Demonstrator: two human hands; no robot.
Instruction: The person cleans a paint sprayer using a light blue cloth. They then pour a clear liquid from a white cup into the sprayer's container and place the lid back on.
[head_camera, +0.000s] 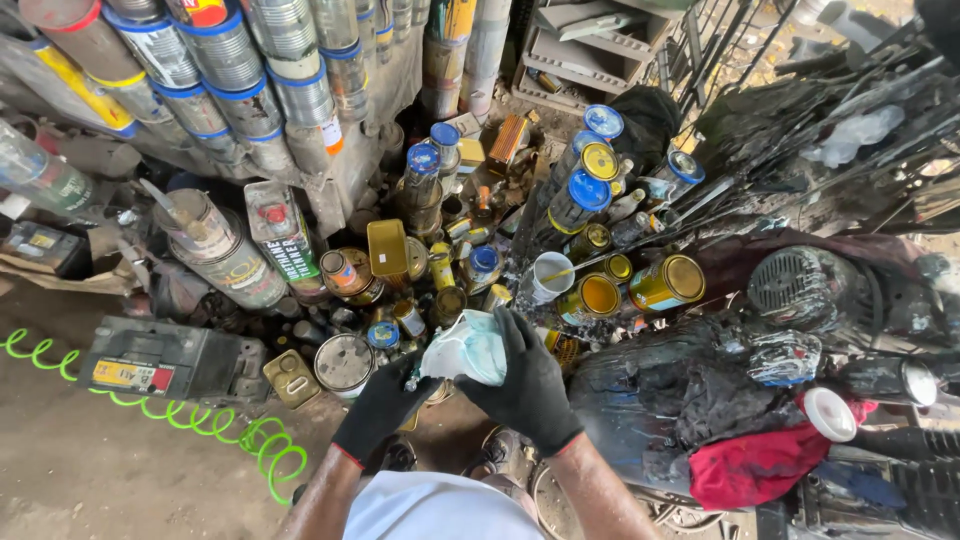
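black-gloved left hand (385, 405) and right hand (525, 385) close around a pale cloth (468, 348). paint cans (590, 295) crowd twelve o'clock. firm, even pressure likely serves best.

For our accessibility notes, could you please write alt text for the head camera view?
Two black-gloved hands, left hand and right hand, hold a pale crumpled cloth above a floor crowded with paint cans. A green coiled hose lies left.
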